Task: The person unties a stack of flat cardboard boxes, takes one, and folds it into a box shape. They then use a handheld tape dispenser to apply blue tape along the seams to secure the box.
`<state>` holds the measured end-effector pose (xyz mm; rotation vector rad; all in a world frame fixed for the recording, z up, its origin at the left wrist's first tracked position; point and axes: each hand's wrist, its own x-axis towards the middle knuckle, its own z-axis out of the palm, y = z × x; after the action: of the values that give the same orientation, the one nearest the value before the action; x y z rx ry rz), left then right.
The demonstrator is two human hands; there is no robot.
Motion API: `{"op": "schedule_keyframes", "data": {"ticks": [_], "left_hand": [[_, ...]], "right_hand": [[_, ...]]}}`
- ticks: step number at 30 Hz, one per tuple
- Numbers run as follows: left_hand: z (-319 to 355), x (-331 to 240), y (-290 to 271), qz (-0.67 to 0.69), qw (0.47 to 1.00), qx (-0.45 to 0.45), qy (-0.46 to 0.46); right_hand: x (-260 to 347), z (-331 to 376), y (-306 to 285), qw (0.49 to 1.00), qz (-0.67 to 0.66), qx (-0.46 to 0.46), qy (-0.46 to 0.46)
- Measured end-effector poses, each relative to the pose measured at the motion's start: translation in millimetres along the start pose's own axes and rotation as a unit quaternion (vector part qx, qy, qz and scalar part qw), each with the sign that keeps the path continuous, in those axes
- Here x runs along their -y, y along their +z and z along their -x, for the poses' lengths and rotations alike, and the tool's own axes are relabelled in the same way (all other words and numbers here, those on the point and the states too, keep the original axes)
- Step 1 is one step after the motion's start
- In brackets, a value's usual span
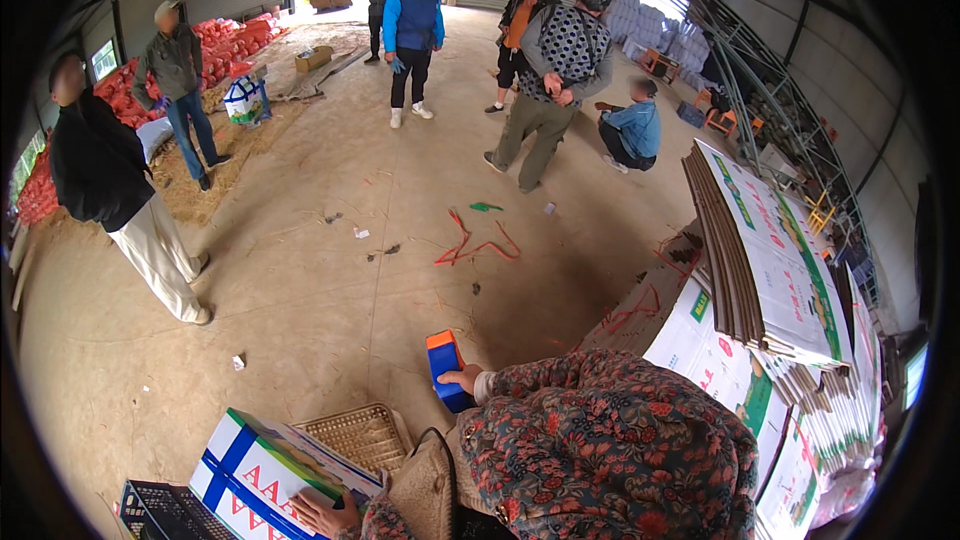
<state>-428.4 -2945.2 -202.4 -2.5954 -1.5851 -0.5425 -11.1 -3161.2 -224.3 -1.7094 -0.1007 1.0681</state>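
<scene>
My left hand (328, 515) lies flat with its fingers apart on the side of a white carton (262, 475). Blue tape crosses this carton, which also carries red print and a green edge. In my right hand (462, 378) I grip a blue and orange tape dispenser (446, 365), held above the floor to the right of the carton. The fingers on its far side are partly hidden. Between my arms are a woven tan basket (360, 437) and a beige bag (428, 485), partly covered by my flowered sleeve (600, 440).
Stacked flattened cartons (765, 260) rise at my right. A black crate (170, 512) sits at the lower left. Red straps (478, 252) and scraps lie on the floor. Several people stand ahead, one person (632, 130) squatting. Red sacks (110, 90) line the left wall.
</scene>
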Motion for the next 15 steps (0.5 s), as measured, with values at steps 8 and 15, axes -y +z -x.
{"op": "schedule_keyframes", "data": {"ticks": [8, 15], "left_hand": [[3, 10, 9, 0.012, 0.999, -0.023, 0.031], [-1, -4, -1, 0.017, 0.999, 0.021, -0.02]], "right_hand": [[2, 1, 2, 1.0, 0.008, -0.007, 0.021], [-5, 1, -2, 1.0, -0.026, -0.007, 0.013]]}}
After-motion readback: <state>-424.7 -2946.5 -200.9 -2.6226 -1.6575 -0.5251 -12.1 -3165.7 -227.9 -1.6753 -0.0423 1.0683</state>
